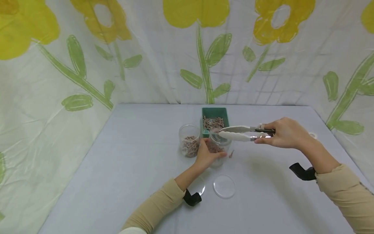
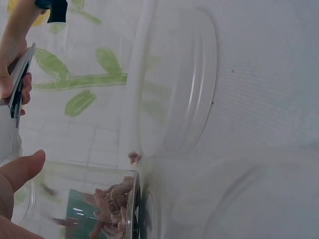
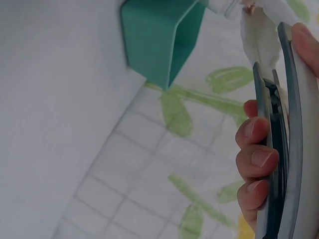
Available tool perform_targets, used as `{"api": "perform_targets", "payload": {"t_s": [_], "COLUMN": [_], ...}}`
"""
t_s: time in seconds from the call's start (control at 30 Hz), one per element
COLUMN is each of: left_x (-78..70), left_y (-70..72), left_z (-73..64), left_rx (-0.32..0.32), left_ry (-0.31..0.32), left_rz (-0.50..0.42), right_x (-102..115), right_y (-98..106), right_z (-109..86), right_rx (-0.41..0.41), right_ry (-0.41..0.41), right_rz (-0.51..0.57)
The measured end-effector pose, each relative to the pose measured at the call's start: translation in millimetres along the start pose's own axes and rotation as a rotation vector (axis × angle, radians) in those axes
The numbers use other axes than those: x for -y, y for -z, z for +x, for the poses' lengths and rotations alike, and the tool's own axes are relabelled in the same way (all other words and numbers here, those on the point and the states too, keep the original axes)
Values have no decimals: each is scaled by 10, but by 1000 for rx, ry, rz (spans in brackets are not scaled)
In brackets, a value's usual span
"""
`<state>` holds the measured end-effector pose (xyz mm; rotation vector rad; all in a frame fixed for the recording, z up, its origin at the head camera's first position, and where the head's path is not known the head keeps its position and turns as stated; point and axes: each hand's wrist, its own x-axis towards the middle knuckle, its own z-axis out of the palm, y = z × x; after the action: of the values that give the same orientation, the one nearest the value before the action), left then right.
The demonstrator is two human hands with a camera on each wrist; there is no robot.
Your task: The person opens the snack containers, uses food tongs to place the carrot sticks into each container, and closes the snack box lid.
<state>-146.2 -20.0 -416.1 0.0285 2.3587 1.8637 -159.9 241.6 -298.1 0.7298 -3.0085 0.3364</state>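
My left hand (image 1: pixel 206 156) holds a clear jar (image 1: pixel 219 146) on the table, thumb and fingers round its sides. Small brown stick-like pieces (image 2: pixel 112 206) fill its lower part, and blurred pieces show higher inside it in the left wrist view. With my right hand (image 1: pixel 286 134) I grip kitchen tongs (image 1: pixel 248 130) by the handles, fingers curled round them. Their pale tips (image 1: pixel 232 135) lie sideways over the jar's mouth. A second clear jar (image 1: pixel 189 131), partly filled with the same pieces, stands just left of my left hand.
Behind the jars sits a green bin (image 1: pixel 214 111) holding more brown pieces. A clear round lid (image 1: pixel 224 186) lies in front; another lid (image 1: pixel 198 186) is partly hidden by my left wrist. A loose piece (image 1: pixel 231 154) lies right of the held jar. A flower-print curtain (image 1: pixel 155 71) hangs behind the table.
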Motion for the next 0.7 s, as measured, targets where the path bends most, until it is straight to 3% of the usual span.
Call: {"api": "perform_targets", "payload": {"t_s": [0.2,0.4,0.57,0.7], "left_x": [29,63,75,82], "left_y": [8,27,49,52], "left_z": [3,-2,-31,-40], "left_rx": [1,24,51,73], "left_ry": [-9,-32,-46,-68], "left_rz": [20,22,18,31], "right_x": [-15,-39,-73,-23], "right_y": [29,101,193,254], "right_z": [25,135,371,653], "right_rx": [28,28,5,86], "right_ry": [12,-51,-117,-159], "right_rz": [13,16,-62,-186]}}
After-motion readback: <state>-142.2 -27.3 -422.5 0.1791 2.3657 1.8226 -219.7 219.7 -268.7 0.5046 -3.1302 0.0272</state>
